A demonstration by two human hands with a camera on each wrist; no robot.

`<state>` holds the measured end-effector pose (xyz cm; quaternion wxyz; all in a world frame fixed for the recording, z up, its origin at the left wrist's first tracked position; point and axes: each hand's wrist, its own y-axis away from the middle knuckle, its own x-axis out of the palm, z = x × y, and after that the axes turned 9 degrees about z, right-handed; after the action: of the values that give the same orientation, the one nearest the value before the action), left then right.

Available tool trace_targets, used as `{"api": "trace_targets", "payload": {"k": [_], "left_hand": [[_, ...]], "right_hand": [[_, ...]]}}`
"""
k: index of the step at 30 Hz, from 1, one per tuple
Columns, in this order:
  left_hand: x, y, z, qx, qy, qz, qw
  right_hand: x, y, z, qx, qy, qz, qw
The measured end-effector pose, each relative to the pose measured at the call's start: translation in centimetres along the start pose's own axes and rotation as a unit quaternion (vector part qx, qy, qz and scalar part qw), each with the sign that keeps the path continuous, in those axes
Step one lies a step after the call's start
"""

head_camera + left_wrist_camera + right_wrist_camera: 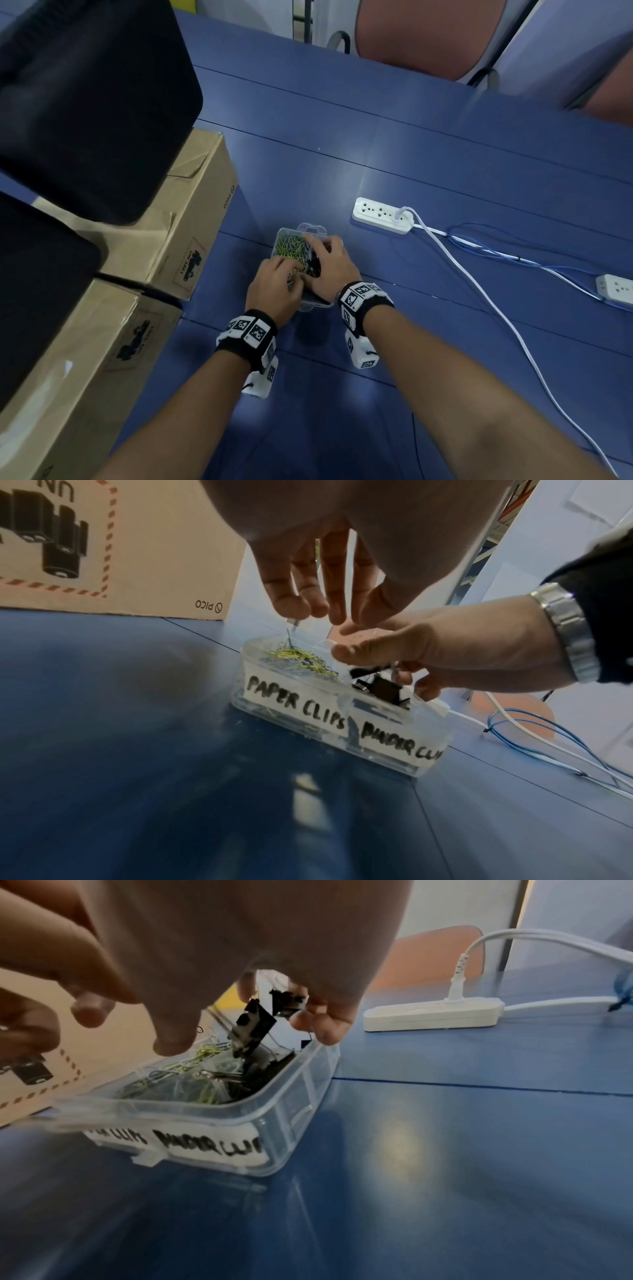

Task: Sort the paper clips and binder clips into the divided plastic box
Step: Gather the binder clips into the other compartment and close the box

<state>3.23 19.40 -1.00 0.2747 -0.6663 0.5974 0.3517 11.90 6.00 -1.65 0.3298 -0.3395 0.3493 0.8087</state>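
On the blue table, both hands worked over the divided plastic box.

Largest were two cardboard cartons at nine o'clock of the box, then a white power strip at two o'clock with its cable trailing toward four. The clear box sat at the centre, its near wall labelled "PAPER CLIPS" on the left compartment and a smeared binder-clip label on the right. The right hand hung over the right compartment, fingers curled around black binder clips, one dangling just above others lying inside. The left hand hovered over the left compartment, thumb and forefinger pinching a thin wire piece, seemingly a paper clip, above the heap of yellow-green and grey paper clips.
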Motion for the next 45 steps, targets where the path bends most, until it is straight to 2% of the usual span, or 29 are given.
{"api": "trace_targets", "payload": {"k": [5, 13, 17, 19, 23, 31, 38, 45], "left_hand": [[-0.4, 0.0, 0.2, -0.009, -0.001, -0.007, 1.000], [-0.8, -0.3, 0.9, -0.038, -0.017, -0.004, 0.999], [-0.5, -0.2, 1.4, -0.088, -0.009, 0.005, 0.996], [-0.4, 0.0, 1.7, -0.094, -0.007, 0.006, 0.996], [-0.3, 0.3, 2.0, -0.104, -0.001, 0.009, 0.995], [-0.5, 0.3, 1.6, -0.103, -0.015, 0.011, 0.995], [-0.3, 0.2, 1.1, -0.090, -0.029, 0.004, 0.995], [-0.4, -0.1, 0.7, -0.073, -0.012, 0.002, 0.997]], "right_hand": [[0.2, 0.2, -0.8, -0.033, 0.055, 0.001, 0.998], [-0.5, 1.8, -1.7, 0.007, 0.133, -0.073, 0.988], [0.4, 2.6, -1.6, -0.041, 0.213, -0.048, 0.975], [0.5, 2.7, -1.2, -0.032, 0.243, -0.040, 0.969], [0.2, 2.9, -0.3, 0.010, 0.243, -0.073, 0.967], [0.2, 3.0, 0.3, 0.041, 0.244, -0.091, 0.965], [0.1, 2.7, 0.7, 0.014, 0.268, -0.109, 0.957], [0.4, 2.6, 0.8, -0.035, 0.270, -0.065, 0.960]]}}
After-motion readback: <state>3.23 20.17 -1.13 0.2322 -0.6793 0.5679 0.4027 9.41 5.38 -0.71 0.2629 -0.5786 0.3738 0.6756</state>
